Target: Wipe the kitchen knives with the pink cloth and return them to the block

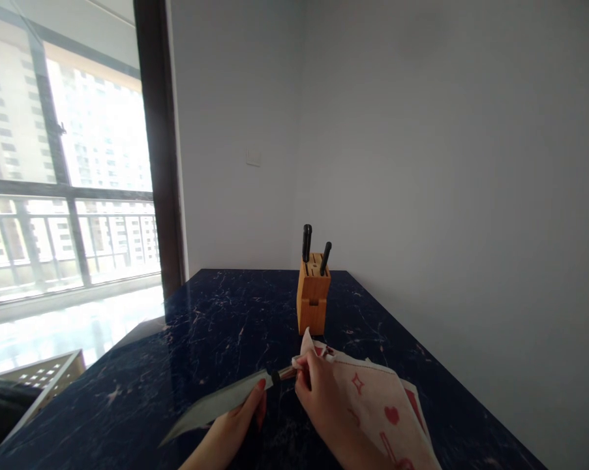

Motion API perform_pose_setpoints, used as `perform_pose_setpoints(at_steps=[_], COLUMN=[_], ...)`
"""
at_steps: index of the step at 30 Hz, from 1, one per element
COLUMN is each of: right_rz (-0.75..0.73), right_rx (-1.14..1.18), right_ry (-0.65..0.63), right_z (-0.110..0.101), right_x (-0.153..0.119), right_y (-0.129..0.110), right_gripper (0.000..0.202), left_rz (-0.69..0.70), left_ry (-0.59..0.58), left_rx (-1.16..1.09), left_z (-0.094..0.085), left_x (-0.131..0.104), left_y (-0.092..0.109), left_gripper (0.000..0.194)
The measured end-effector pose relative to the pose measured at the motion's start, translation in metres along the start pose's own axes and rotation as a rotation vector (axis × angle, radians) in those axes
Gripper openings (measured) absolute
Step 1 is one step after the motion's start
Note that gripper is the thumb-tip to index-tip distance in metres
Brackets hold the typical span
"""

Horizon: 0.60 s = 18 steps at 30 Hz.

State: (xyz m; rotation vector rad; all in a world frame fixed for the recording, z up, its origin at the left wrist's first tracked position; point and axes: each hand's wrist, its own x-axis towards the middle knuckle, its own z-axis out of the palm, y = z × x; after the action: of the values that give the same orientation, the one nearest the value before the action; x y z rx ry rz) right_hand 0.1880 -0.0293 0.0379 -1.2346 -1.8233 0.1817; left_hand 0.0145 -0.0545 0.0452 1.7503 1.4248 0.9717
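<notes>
A large kitchen knife [220, 401] lies across in front of me, its broad blade pointing to the lower left and its handle to the right. My left hand [242, 418] is closed on the blade near the handle, thumb on the flat side. With my right hand [318, 391] I pinch a corner of a pale cloth [372, 391] against the knife's handle. Red hearts and a star are printed on the cloth, which spreads out to the right under my wrist. The fingers partly hide the handle.
A wooden knife block [314, 300] with black-handled knives [306, 243] stands beyond my hands on the dark marbled table [226, 313]. Walls border the table at the back and right. At the lower left is a chair [49, 378], near a large window.
</notes>
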Motion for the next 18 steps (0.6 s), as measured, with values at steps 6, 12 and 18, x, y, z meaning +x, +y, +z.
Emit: perform_pose_setpoints(at_steps=[6,12,18], right_rz=[-0.070,-0.096,-0.109], right_rx=[0.108,0.148,0.131], right_ry=[-0.096,-0.159,-0.196], right_z=[0.001,-0.002,-0.002], right_x=[-0.007,-0.008,-0.007], right_y=[-0.018,-0.025,-0.030], right_gripper=[0.022,0.021,0.024], left_rz=[0.105,0.074,0.083], left_ry=[-0.034,-0.038,-0.047], left_rx=[0.036,0.017,-0.048], left_z=[-0.001,0.002,-0.001], left_x=[-0.001,-0.002,-0.004], left_y=[-0.008,-0.004,0.004], left_gripper=[0.045,0.041,0.039])
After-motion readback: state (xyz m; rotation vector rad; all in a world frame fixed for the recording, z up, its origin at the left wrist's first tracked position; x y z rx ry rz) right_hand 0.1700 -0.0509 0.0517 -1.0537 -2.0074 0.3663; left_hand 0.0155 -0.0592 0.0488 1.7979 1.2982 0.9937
